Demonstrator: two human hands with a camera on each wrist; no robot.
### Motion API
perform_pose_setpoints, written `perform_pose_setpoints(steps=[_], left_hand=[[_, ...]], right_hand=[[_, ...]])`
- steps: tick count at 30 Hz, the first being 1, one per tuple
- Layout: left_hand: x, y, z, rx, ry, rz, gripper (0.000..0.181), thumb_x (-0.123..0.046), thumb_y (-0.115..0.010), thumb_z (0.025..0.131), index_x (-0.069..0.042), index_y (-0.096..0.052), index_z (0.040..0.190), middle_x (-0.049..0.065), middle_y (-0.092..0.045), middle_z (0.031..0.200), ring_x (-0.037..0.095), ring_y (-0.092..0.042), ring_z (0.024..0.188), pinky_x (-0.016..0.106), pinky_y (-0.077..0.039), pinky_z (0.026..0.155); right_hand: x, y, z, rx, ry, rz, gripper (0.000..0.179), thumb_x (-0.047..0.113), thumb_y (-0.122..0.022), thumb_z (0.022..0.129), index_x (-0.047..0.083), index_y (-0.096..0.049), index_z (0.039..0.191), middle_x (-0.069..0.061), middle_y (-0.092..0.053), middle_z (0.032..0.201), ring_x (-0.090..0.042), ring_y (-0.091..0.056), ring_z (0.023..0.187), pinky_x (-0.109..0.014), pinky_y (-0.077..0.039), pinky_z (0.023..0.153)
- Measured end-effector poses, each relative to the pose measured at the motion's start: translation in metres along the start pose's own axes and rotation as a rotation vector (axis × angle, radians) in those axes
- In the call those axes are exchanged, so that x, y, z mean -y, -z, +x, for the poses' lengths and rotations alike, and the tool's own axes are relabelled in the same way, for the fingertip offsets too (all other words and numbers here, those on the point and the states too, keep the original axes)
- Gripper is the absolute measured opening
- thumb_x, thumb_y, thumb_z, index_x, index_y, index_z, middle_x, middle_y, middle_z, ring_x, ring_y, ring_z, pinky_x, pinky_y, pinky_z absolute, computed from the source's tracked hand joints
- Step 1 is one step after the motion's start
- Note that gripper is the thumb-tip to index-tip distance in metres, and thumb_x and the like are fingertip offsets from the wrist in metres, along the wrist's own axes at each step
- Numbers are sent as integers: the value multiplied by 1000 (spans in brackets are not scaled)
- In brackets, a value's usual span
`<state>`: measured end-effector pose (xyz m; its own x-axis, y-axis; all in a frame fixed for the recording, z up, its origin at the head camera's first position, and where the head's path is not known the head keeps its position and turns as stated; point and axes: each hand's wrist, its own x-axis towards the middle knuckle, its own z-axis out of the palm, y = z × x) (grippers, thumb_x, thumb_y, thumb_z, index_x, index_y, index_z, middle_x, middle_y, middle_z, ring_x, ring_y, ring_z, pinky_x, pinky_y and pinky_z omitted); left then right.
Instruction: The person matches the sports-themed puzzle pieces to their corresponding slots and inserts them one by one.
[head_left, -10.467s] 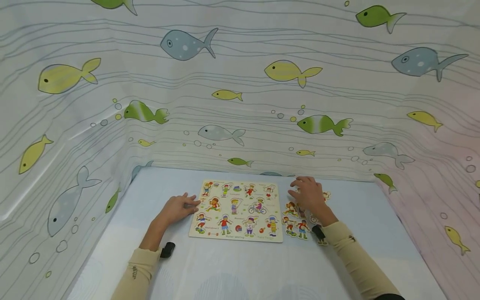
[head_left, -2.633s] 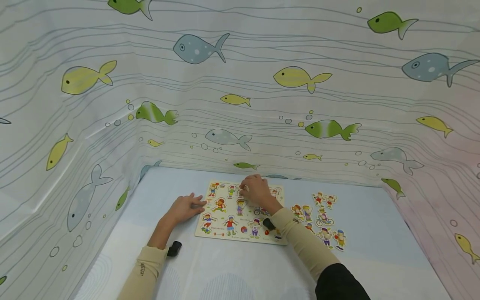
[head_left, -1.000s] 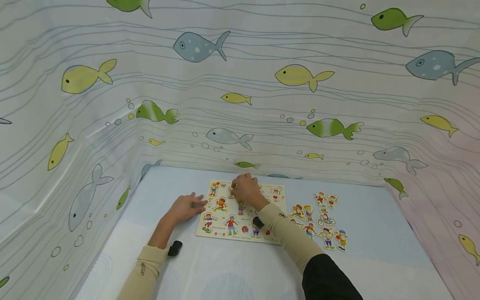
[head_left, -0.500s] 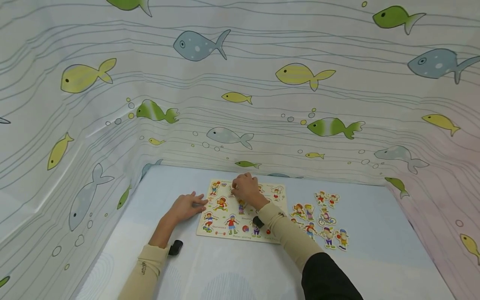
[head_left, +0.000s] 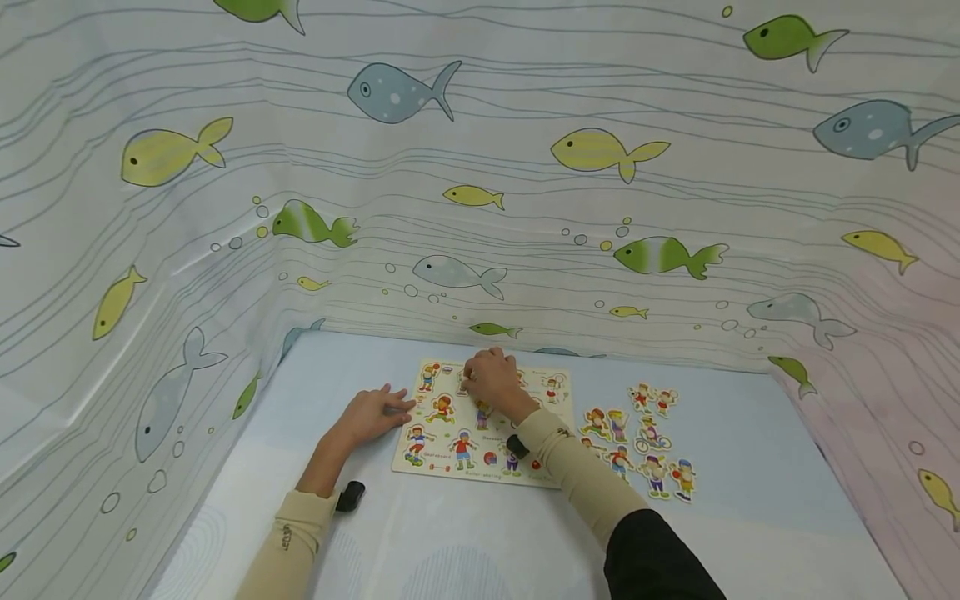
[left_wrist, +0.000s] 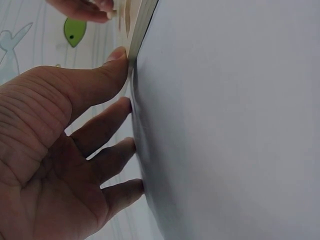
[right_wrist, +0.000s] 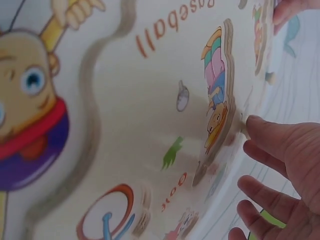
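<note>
Fingers of the right hand (head_left: 491,379) appear to pinch a puzzle piece (right_wrist: 243,131) at about eleven o'clock on the sports puzzle board (head_left: 438,440), while the left hand (head_left: 371,415), fingers spread, touches the board's edge just past nine o'clock. Fitting that piece seems the step in hand; the next move calls for aligning and pressing it flush. Loose cutouts (head_left: 652,434) lie at three o'clock on the worktop (head_left: 742,450)

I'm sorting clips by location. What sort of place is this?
Possibly a small screened-off tabletop play or filming area: fish-print sheeting lines the back and both sides of a pale tabletop, which holds a picture puzzle board and loose pieces.
</note>
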<state>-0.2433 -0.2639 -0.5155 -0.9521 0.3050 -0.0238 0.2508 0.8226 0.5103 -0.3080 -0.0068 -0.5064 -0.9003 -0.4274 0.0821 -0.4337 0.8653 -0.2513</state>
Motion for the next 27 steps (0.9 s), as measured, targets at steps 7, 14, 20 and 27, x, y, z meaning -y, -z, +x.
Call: perform_pose_setpoints(steps=[7, 14, 20, 27], left_hand=[[1, -2, 0, -3, -8, -5, 33, -24, -73, 90, -9, -72, 119, 15, -57, 135, 47, -38, 135, 64, -28, 109], [0, 0, 1, -8, -1, -13, 33, -23, -74, 89, -9, -72, 119, 15, -57, 136, 46, -38, 135, 63, -27, 110], [-1, -2, 1, -7, 13, 0, 34, -25, -73, 90, -10, -71, 120, 14, -56, 136, 45, -37, 136, 63, -26, 111], [-1, -1, 1, -2, 14, 10, 32, -25, -72, 90, -11, -72, 119, 15, -56, 136, 46, -37, 136, 64, -26, 110]], right_hand=[[-8, 4, -9, -57, 21, 8, 18, 33, -67, 95, 22, -74, 107, -1, -65, 120, -29, -49, 119, -51, -46, 89], [-21, 6, -17, -46, 27, 32, 23, 33, -66, 96, 20, -72, 114, -2, -61, 126, -28, -46, 123, -53, -42, 94], [-25, 11, -24, -74, 28, 36, 21, 32, -70, 93, 19, -73, 109, -2, -63, 124, -30, -47, 123, -55, -43, 93], [-27, 19, -33, -76, 14, -10, 22, 35, -71, 92, 21, -73, 109, -1, -63, 124, -29, -48, 123, -53, -45, 92]])
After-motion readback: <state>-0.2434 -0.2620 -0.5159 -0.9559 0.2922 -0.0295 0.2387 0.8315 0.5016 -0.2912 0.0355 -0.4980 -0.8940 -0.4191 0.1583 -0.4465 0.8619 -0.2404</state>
